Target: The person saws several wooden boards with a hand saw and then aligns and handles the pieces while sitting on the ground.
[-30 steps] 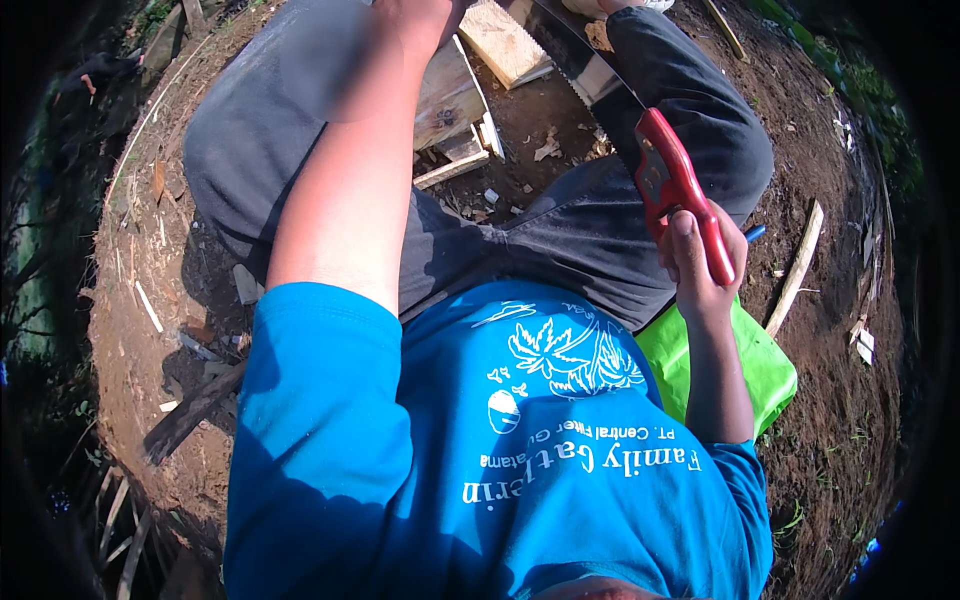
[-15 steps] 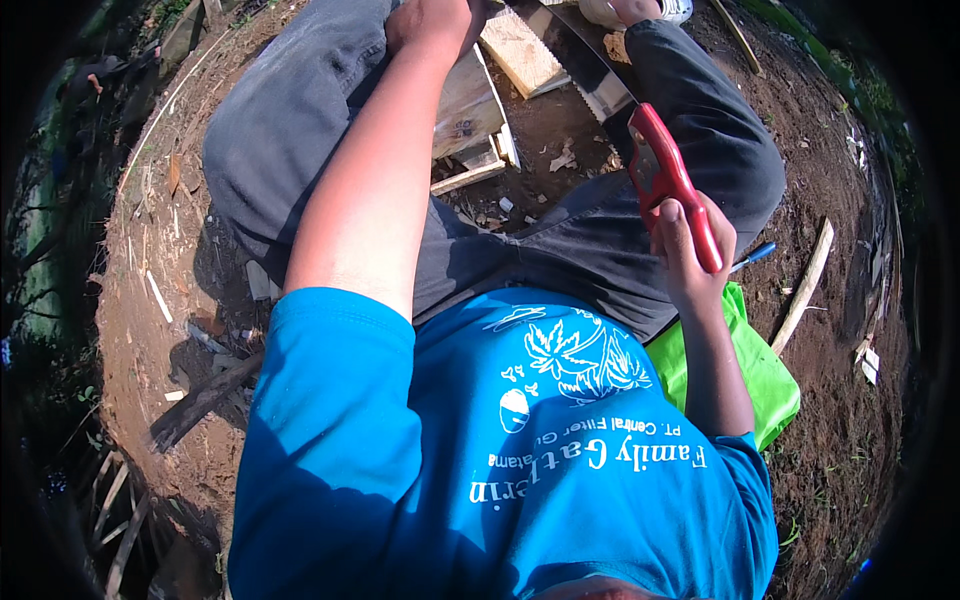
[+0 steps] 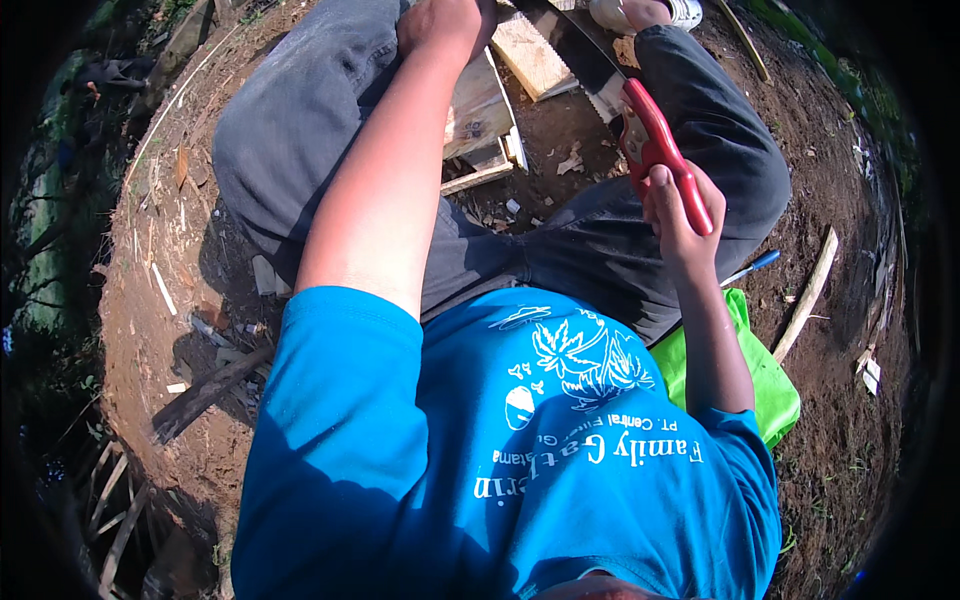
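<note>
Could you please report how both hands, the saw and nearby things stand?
Right hand closed on red-handled saw; blade by pale wood block, contact unclear. Left hand near weathered board, grip hidden. Blue-handled tool beside right forearm.

The saw (image 3: 661, 140) sits in my right hand (image 3: 688, 208), blade (image 3: 575, 45) ahead-left of those fingers, a stick (image 3: 808, 295) behind-right; a plank (image 3: 532, 57) lies right of my left hand (image 3: 450, 25).

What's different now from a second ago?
The right hand has pushed the red-handled saw forward, away from the body and slightly left, uncovering more of the blue-handled tool. It keeps its grip. The left hand stays near the pale board; the green cloth stays put.
</note>
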### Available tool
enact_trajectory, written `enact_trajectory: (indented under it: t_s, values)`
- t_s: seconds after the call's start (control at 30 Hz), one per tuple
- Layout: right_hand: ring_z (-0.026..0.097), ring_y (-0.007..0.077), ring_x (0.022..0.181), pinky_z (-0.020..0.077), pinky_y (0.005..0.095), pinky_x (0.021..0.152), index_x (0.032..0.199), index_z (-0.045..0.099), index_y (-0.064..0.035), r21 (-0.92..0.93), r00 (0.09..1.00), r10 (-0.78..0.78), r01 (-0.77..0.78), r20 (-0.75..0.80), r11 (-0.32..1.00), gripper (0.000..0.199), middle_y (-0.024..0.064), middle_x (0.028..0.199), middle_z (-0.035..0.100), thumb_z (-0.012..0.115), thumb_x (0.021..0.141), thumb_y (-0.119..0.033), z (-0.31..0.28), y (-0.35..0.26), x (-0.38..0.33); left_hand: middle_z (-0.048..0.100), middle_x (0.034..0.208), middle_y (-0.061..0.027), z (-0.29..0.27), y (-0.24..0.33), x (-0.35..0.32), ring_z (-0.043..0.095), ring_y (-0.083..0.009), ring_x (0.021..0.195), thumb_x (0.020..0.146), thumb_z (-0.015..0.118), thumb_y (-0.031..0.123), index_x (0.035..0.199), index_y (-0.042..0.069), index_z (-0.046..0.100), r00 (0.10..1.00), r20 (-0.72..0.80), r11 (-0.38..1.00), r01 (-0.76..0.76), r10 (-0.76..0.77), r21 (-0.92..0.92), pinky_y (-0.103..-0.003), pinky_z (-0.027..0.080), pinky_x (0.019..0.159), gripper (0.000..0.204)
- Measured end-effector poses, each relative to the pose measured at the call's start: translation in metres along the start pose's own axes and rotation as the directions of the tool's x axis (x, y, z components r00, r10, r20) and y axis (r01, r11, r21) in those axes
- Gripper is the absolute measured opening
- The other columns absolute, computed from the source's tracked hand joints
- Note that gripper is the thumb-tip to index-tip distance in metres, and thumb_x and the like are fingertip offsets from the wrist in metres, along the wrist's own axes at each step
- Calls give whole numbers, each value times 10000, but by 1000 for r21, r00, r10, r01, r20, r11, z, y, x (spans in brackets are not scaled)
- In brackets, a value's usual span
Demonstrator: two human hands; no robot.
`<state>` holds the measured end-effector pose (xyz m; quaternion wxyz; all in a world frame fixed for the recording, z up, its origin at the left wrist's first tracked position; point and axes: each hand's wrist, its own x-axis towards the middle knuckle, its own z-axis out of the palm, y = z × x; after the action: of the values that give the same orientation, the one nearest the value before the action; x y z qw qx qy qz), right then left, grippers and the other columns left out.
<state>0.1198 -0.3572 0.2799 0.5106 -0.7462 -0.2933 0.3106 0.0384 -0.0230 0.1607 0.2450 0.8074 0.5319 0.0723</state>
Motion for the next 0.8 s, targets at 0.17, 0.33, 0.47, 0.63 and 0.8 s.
enact_trajectory:
  t_s: [0.17,0.33,0.47,0.63,0.8]
  values:
    - [457,11,569,346,214,518,872,701,-26,-4,994,-109,109,-18,994,319,-70,628,533,716,998,-319,19,8,38,738,987,-253,-26,28,-28,716,-428,986,966,529,393,961,40,778,960,90,957,-273,265,96,-539,558,837,432]
    - [436,10,588,329,219,524,832,677,-32,106,988,-151,152,-13,983,354,-83,628,501,748,974,-349,64,14,114,746,1015,-222,-40,33,-28,722,-404,989,967,541,383,981,92,796,963,124,955,-257,241,145,-527,564,837,387]
    - [500,22,590,379,213,545,887,711,-19,63,995,-93,90,43,994,341,-58,645,555,728,985,-344,37,12,69,742,1015,-250,-45,33,-28,717,-426,1011,945,561,407,973,47,786,987,134,989,-102,87,110,-530,562,877,426]
    - [551,31,592,401,204,549,1007,748,6,-23,999,-17,18,38,1000,312,-28,663,596,704,1002,-303,-9,16,20,732,985,-287,-20,16,-22,716,-452,996,930,576,425,974,-3,771,988,67,983,-146,139,111,-532,561,884,472]
    - [438,13,607,347,225,541,842,687,-13,66,986,-165,167,-34,984,323,-82,640,508,747,980,-299,56,19,93,726,1090,-266,-40,33,-26,700,-443,1061,943,574,412,1072,53,771,949,216,955,-263,231,137,-525,554,905,429]
